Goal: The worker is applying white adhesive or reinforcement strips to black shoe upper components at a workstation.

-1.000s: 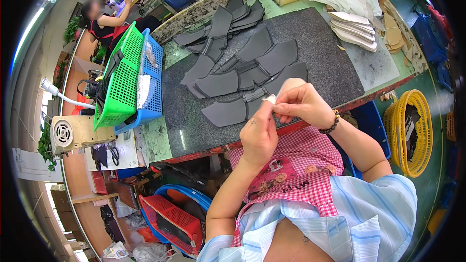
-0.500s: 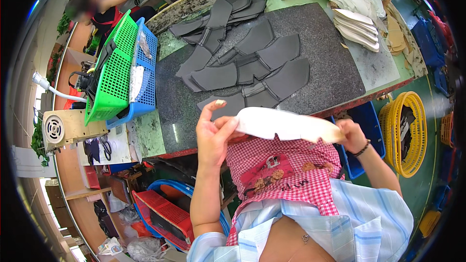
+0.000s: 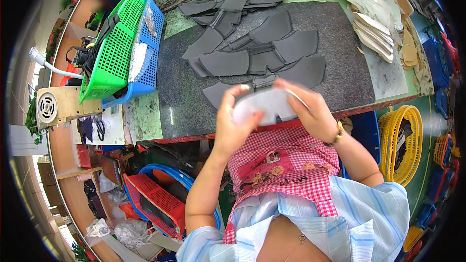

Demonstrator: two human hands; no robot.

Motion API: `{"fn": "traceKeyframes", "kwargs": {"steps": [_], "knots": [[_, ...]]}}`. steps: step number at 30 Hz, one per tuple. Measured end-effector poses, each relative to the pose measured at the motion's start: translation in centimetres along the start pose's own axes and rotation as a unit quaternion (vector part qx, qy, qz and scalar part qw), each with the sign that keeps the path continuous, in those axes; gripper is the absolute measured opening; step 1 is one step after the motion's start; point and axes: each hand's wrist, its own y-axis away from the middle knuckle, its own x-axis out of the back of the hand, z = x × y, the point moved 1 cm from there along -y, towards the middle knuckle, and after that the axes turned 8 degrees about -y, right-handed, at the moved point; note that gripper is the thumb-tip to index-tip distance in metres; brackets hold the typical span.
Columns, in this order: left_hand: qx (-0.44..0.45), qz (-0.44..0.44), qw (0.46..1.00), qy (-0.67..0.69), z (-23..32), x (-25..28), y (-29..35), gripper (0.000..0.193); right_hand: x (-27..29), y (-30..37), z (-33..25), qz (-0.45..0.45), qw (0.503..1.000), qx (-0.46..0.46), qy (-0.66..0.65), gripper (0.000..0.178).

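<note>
Head view here: both hands are up in front of the chest, just off the near edge of the worktop (image 3: 194,111). The left hand (image 3: 233,126) has its grip clamped on the left end of a pale white flat piece (image 3: 264,106), thumb on top. The right hand (image 3: 310,111) is clamped on the right end, fingers curled over the far edge. The piece is blurred, so I can't tell its exact outline, but it sits between the two hands at about 6 o'clock from the pile of dark grey cut pieces (image 3: 257,43) on the dark mat.

My take on doing this bit well: keep both thumbs flat on the piece so it doesn't buckle, work it close to the body, and keep it from dragging over the grey stack.

Compared with half a second ago, the white piece was stretched out long, with the hands well apart; now the hands are close together and the piece looks much shorter, maybe folded or turned. A second ago the hands were pinching something small.

Green and blue baskets (image 3: 121,48) lean at 10 o'clock, a stack of cream pieces (image 3: 374,34) sits at 2 o'clock.
</note>
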Motion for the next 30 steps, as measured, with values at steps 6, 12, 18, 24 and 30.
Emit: {"fn": "traceKeyframes", "kwargs": {"steps": [6,12,18,24,30], "knots": [[-0.024,0.041,0.993,-0.104,-2.4,0.3,-4.2,0.055,-0.6,-1.9,5.1,0.026,0.979,0.017,0.202,0.041],[-0.015,0.066,0.954,-0.292,-2.4,-0.4,-4.2,0.057,-0.5,-2.3,4.3,-0.021,0.961,0.001,0.276,0.047],[-0.006,0.033,0.912,-0.409,1.1,-0.3,-4.8,0.055,-2.8,0.6,2.7,-0.136,0.926,0.06,0.348,0.085],[-0.188,0.15,0.79,-0.564,4.9,1.0,-7.2,0.055,0.2,0.6,3.7,-0.119,0.934,0.076,0.329,0.065],[-0.154,-0.063,0.913,-0.372,1.7,-0.1,-12.0,0.047,21.4,-5.5,10.1,0.315,0.77,-0.105,0.545,0.044]]}}
